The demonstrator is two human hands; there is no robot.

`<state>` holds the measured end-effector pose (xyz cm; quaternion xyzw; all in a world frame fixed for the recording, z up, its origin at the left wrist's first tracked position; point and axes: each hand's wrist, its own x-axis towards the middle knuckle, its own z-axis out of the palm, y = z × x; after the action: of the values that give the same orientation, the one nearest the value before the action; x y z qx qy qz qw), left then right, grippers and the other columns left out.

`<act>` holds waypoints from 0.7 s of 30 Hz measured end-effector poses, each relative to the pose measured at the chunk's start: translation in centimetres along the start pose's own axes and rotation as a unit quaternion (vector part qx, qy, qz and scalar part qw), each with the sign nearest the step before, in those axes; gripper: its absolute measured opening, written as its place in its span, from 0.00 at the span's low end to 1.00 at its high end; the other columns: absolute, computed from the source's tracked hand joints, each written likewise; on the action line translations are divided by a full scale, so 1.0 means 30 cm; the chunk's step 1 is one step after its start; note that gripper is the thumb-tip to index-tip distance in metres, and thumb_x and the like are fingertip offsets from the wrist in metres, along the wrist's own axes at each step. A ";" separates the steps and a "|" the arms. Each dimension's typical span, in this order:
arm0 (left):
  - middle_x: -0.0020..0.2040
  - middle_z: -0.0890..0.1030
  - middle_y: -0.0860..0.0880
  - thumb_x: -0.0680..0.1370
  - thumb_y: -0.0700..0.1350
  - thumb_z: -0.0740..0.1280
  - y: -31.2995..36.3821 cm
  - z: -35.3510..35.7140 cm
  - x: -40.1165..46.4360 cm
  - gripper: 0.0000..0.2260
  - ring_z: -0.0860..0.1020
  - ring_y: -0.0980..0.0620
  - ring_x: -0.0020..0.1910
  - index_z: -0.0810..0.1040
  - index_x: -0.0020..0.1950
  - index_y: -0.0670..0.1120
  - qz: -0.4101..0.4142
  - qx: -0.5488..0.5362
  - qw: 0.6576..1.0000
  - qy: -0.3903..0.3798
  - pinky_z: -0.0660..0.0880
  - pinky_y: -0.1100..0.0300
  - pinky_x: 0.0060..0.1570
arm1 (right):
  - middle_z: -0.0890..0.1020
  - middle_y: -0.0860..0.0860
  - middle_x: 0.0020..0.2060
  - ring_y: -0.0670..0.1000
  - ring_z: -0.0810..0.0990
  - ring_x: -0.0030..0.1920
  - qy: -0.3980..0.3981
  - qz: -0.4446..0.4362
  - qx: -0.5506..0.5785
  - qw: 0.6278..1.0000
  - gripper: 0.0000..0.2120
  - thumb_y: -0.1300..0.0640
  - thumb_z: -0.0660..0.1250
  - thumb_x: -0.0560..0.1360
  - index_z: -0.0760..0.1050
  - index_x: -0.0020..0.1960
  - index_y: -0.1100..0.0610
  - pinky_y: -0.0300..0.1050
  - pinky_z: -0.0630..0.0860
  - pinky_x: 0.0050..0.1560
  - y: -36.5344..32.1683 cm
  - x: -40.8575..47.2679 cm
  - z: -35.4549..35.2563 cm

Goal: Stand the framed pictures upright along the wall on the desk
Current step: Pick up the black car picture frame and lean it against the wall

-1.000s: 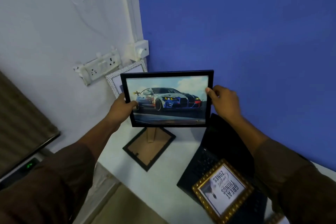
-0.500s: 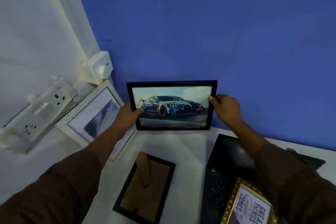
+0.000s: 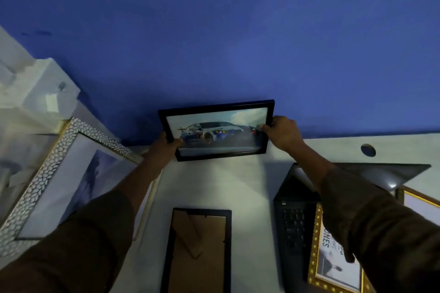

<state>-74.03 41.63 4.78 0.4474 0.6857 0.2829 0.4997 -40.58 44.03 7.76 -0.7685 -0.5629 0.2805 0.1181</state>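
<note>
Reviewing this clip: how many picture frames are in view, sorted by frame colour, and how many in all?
Black frames: 2 (car picture held by left hand and right hand; face-down frame on the desk)
White pebbled frame: 1
Ornate gold frame: 1
Plain gold-edged frame, cut off at the right edge: 1
Total: 5

From my feed: a deep blue wall (image 3: 238, 31) fills the top, meeting a white wall (image 3: 14, 112) at the left with a switch box (image 3: 51, 93). White desk (image 3: 238, 185) below, dim light, round cable hole (image 3: 368, 150) near its back edge.
</note>
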 end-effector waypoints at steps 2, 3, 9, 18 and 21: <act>0.66 0.76 0.48 0.78 0.46 0.69 -0.014 0.005 0.046 0.25 0.76 0.45 0.64 0.69 0.75 0.47 -0.002 0.010 1.000 -0.009 0.72 0.52 0.64 | 0.83 0.60 0.47 0.64 0.81 0.53 -0.007 0.009 -0.008 1.000 0.21 0.42 0.67 0.78 0.79 0.52 0.61 0.46 0.69 0.44 -0.003 0.015 0.012; 0.67 0.77 0.48 0.77 0.47 0.69 -0.016 0.005 0.062 0.26 0.76 0.45 0.63 0.68 0.75 0.48 -0.010 0.010 1.000 -0.013 0.72 0.53 0.62 | 0.84 0.61 0.50 0.64 0.81 0.55 -0.011 0.014 -0.011 1.000 0.22 0.42 0.67 0.78 0.79 0.54 0.62 0.47 0.70 0.45 -0.005 0.025 0.019; 0.68 0.77 0.45 0.78 0.43 0.69 0.005 0.008 0.149 0.25 0.77 0.44 0.63 0.67 0.75 0.48 -0.015 -0.005 1.000 -0.015 0.75 0.46 0.65 | 0.83 0.60 0.60 0.62 0.80 0.61 -0.035 0.035 0.023 0.999 0.24 0.43 0.68 0.78 0.78 0.63 0.62 0.46 0.73 0.54 -0.027 0.058 0.012; 0.68 0.76 0.40 0.78 0.44 0.71 -0.007 0.040 0.158 0.27 0.76 0.40 0.65 0.65 0.74 0.42 -0.025 0.015 0.999 0.017 0.75 0.45 0.64 | 0.81 0.61 0.62 0.61 0.79 0.61 -0.024 0.063 0.059 0.996 0.28 0.43 0.68 0.78 0.74 0.66 0.64 0.46 0.72 0.50 -0.026 0.043 0.010; 0.73 0.71 0.40 0.77 0.48 0.71 -0.021 0.044 0.119 0.33 0.72 0.39 0.69 0.61 0.78 0.41 -0.036 0.023 0.998 0.046 0.72 0.51 0.66 | 0.78 0.63 0.66 0.63 0.76 0.65 0.000 0.077 0.078 0.994 0.30 0.45 0.68 0.79 0.69 0.70 0.66 0.51 0.73 0.59 -0.033 -0.006 -0.002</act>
<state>-73.35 44.48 2.25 0.4204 0.7298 0.2694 0.4670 -41.39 44.20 8.36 -0.7977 -0.4786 0.3323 0.1557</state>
